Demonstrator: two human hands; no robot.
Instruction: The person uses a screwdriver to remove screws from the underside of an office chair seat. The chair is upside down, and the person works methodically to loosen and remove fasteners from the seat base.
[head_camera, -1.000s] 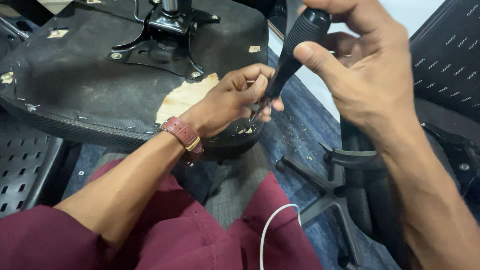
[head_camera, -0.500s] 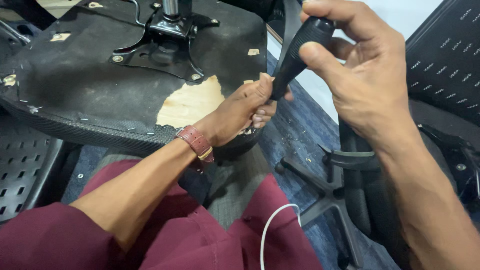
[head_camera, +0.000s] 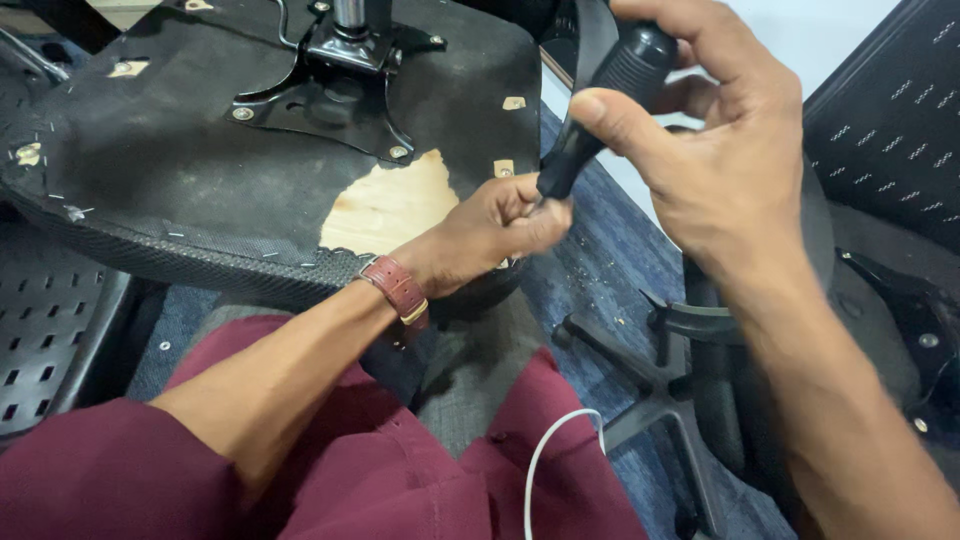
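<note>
Gripping: right hand is clenching screwdriver handle, ribbed, stiff, non-slip.
Pinching: left hand is closing around its tip at seat edge.

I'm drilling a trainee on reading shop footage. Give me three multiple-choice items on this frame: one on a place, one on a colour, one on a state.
1. Where is the bare wood patch?
A. Beside the metal mounting plate, near the left hand
B. On the floor
C. On the mesh backrest

2. What colour is the watch strap?
A. Blue
B. Reddish brown
C. White

3. What is the right hand doing?
A. Resting open
B. Gripping the black tool handle
C. Holding the white cable

Answers:
1 A, the patch shows where the black seat underside is torn, next to the left hand.
2 B, as seen at the wrist.
3 B, fingers wrap the handle.
</note>
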